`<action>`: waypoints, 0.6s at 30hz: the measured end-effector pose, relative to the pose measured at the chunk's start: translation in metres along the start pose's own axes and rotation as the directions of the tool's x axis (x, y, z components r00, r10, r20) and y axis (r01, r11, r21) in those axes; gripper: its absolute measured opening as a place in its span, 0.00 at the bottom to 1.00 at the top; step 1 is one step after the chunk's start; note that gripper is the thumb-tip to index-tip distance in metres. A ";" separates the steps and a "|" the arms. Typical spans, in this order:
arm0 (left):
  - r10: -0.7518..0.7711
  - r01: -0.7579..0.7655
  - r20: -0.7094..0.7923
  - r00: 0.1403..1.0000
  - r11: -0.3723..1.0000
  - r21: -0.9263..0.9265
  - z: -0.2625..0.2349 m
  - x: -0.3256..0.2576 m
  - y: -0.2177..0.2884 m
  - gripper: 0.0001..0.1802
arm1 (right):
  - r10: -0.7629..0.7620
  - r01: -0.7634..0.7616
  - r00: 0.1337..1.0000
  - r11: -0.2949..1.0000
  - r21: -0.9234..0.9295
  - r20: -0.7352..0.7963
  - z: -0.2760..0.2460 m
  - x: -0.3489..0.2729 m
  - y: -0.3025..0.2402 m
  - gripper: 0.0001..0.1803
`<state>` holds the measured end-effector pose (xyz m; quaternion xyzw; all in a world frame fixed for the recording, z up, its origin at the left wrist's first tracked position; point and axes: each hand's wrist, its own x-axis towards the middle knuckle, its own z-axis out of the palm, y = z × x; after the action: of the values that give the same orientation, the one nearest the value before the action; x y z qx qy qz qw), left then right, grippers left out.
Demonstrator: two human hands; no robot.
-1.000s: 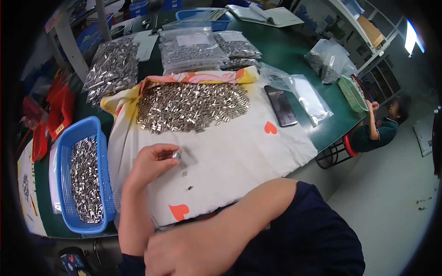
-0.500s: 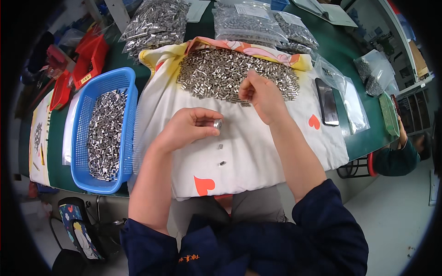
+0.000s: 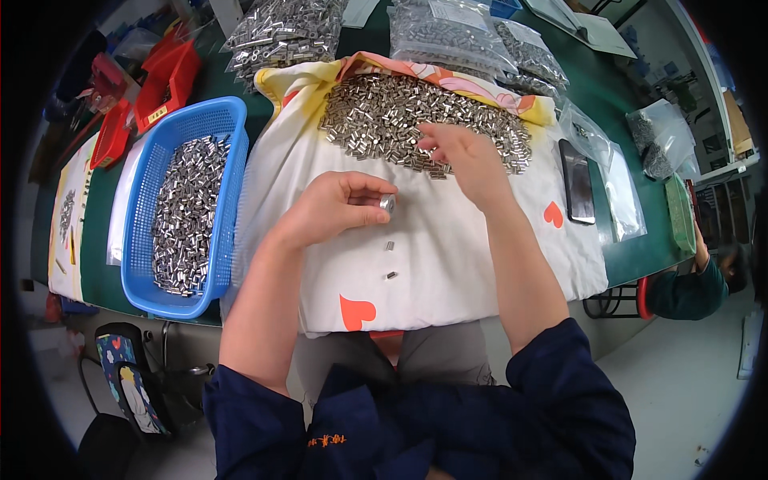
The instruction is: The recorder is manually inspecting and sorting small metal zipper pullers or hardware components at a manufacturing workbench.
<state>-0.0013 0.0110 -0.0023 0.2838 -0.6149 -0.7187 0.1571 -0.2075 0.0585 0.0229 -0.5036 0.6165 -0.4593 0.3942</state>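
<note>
Holding: the left hand [image 3: 332, 210] pinches a small metal sleeve [image 3: 388, 203] between thumb and fingertips, over the middle of the white cloth [image 3: 472, 256]; grip closed on the sleeve.
Sleeve axis: its round end faces the camera, so the long axis points roughly upward; too small to say more.
Right hand: the right hand [image 3: 460, 152] reaches to the near edge of the heap of metal sleeves [image 3: 400, 120] at the cloth's far edge, fingers curled down among them; whether its grip has closed on a piece cannot be told.
Key relation: the heap lies beyond and right of the left hand; the right hand is the nearer one, touching it.
Loose pieces: two sleeves [image 3: 390, 246] lie on the cloth just below the held one.
Basket: one blue basket [image 3: 228, 200] half full of sleeves, at the cloth's left edge, nearer the left hand.
Bags: several clear bags of parts [image 3: 448, 32] along the far bench edge.
Phone: one dark phone [image 3: 578, 182] at the cloth's right edge.
</note>
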 end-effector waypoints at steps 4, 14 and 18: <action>-0.025 0.025 0.013 1.000 1.000 0.013 -0.001 -0.001 0.001 0.18 | -0.253 0.226 0.967 0.789 -0.571 0.033 0.006 -0.002 0.010 0.07; -0.007 0.008 -0.016 1.000 1.000 0.022 0.000 -0.003 0.001 0.18 | -0.307 0.267 0.947 0.584 -0.766 0.096 0.013 -0.005 0.023 0.04; 0.022 -0.023 -0.053 0.998 1.000 -0.003 0.002 -0.002 0.004 0.18 | -0.273 0.240 0.957 0.569 -0.787 0.094 0.012 -0.005 0.020 0.03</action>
<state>-0.0017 0.0128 0.0018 0.2956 -0.6124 -0.7102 0.1821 -0.2002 0.0631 0.0006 -0.7003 0.6830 -0.2016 0.0488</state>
